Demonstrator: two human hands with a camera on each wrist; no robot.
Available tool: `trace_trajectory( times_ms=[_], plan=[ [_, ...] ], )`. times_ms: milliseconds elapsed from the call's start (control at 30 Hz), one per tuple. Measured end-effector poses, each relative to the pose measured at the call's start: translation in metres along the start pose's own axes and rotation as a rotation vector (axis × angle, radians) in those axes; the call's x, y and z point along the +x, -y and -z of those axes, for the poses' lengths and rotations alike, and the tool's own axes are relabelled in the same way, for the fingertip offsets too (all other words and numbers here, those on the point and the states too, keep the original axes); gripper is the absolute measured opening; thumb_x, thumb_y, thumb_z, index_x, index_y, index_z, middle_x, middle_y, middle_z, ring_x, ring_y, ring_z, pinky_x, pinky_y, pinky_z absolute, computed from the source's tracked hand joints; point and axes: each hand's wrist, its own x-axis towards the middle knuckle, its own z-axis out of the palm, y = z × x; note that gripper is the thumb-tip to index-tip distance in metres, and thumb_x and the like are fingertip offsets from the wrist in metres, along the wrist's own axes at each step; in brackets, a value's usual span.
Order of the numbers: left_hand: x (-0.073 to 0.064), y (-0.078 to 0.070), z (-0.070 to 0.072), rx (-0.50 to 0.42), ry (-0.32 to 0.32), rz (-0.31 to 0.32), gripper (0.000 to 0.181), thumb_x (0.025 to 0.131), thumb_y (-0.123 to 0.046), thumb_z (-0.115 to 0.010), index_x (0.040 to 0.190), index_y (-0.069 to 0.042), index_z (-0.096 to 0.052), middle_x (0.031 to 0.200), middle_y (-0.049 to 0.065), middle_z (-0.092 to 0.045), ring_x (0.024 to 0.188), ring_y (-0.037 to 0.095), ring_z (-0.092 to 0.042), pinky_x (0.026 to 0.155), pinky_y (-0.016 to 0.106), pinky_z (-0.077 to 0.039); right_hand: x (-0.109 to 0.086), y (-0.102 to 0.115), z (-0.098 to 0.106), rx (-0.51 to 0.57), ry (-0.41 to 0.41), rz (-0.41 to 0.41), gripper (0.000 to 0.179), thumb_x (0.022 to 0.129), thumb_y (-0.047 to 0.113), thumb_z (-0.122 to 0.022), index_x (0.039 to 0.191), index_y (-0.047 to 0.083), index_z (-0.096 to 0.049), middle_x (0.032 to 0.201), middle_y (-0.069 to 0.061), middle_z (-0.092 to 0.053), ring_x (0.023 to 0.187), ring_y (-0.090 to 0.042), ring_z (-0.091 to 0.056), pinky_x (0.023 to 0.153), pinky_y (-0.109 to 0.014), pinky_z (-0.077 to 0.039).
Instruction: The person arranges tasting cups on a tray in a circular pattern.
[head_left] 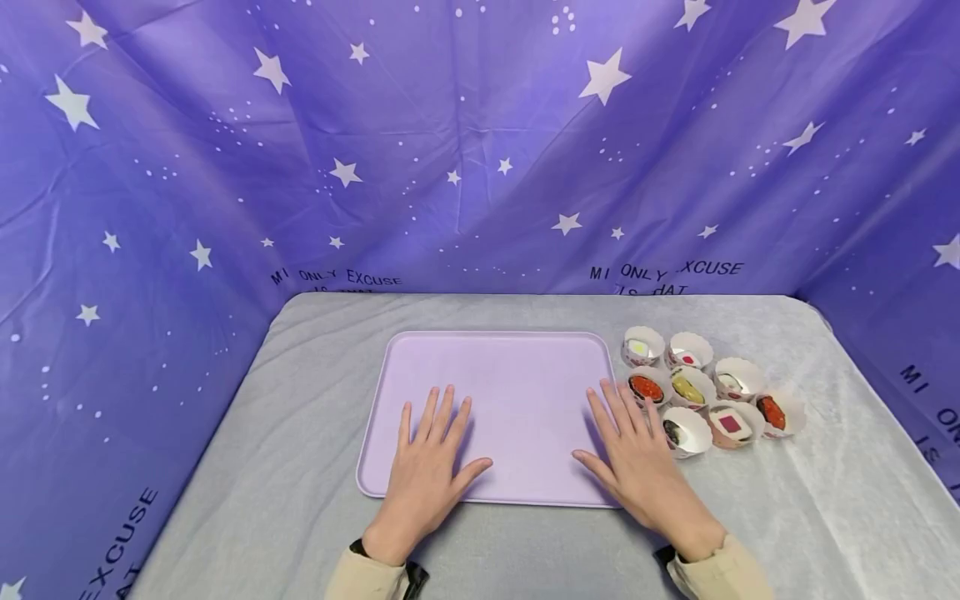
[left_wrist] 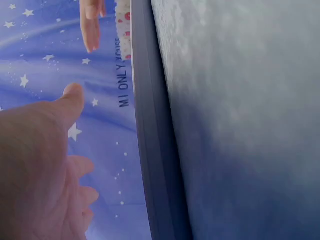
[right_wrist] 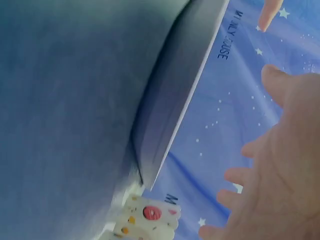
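A lilac rectangular tray (head_left: 525, 400) lies flat on the table. Over its left part my left hand (head_left: 429, 467) hovers palm down, fingers straight and spread, holding nothing. My right hand (head_left: 647, 471) is spread the same way above the tray's right edge, near the paper cups. Both wrist views show a gap between palm and tray: the left hand (left_wrist: 40, 165) and the right hand (right_wrist: 282, 170) are raised above the tray's rim (right_wrist: 175, 105). Several scalloped paper cups cluster right of the tray, among them one with an orange-red topped, dark-sided piece (head_left: 646, 388) and one with a yellow piece (head_left: 686, 388).
Other cups hold a white piece with a dark red square (head_left: 730, 423), a dark piece (head_left: 672, 432) and another orange-red piece (head_left: 771, 412). Grey cloth (head_left: 292, 433) covers the table. A purple star-patterned curtain (head_left: 450, 100) surrounds its back and sides.
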Motion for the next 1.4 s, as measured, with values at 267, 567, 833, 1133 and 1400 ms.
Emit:
trace_trajectory(
  times_ms=[267, 567, 833, 1133, 1400],
  plan=[
    [-0.008, 0.013, 0.004, -0.046, 0.014, 0.035, 0.083, 0.093, -0.061, -0.054, 0.157, -0.015, -0.030, 0.164, 0.012, -0.023, 0.153, 0.032, -0.012, 0.122, 0.056, -0.002, 0.000, -0.014, 0.010, 0.026, 0.067, -0.020, 0.080, 0.099, 0.048, -0.052, 0.159, 0.007, -0.019, 0.164, -0.019, -0.015, 0.150, -0.041, -0.014, 0.120, -0.062, -0.010],
    [-0.016, 0.029, 0.008, -0.074, -0.001, 0.056, 0.085, 0.091, -0.059, -0.061, 0.156, -0.013, -0.033, 0.162, 0.016, -0.027, 0.152, 0.035, -0.017, 0.121, 0.058, -0.008, 0.001, -0.034, 0.022, 0.059, 0.058, -0.017, 0.078, 0.099, 0.044, -0.056, 0.158, 0.005, -0.022, 0.161, -0.022, -0.022, 0.151, -0.039, -0.013, 0.119, -0.063, -0.011],
    [-0.023, 0.043, 0.011, -0.103, 0.028, 0.085, 0.089, 0.090, -0.057, -0.064, 0.158, -0.012, -0.027, 0.163, 0.016, -0.024, 0.151, 0.035, -0.018, 0.120, 0.059, -0.013, -0.003, -0.053, 0.034, 0.078, 0.073, -0.018, 0.080, 0.100, 0.042, -0.055, 0.160, 0.008, -0.015, 0.165, -0.019, -0.014, 0.154, -0.030, 0.000, 0.124, -0.047, 0.008],
    [-0.033, 0.060, 0.008, -0.143, -0.036, 0.094, 0.091, 0.087, -0.053, -0.069, 0.156, -0.010, -0.030, 0.159, 0.020, -0.031, 0.146, 0.040, -0.027, 0.116, 0.061, -0.019, -0.008, -0.070, 0.046, 0.132, 0.102, -0.044, 0.079, 0.100, 0.040, -0.057, 0.160, 0.012, -0.016, 0.166, -0.016, -0.010, 0.154, -0.031, -0.003, 0.123, -0.053, 0.004],
    [-0.041, 0.075, 0.009, -0.167, -0.053, 0.112, 0.093, 0.085, -0.053, -0.071, 0.155, -0.006, -0.031, 0.156, 0.023, -0.034, 0.143, 0.041, -0.032, 0.115, 0.061, -0.021, -0.012, -0.089, 0.060, 0.131, 0.078, -0.057, 0.081, 0.098, 0.038, -0.060, 0.160, 0.009, -0.016, 0.163, -0.020, -0.016, 0.152, -0.037, -0.009, 0.124, -0.050, 0.005]
  ],
)
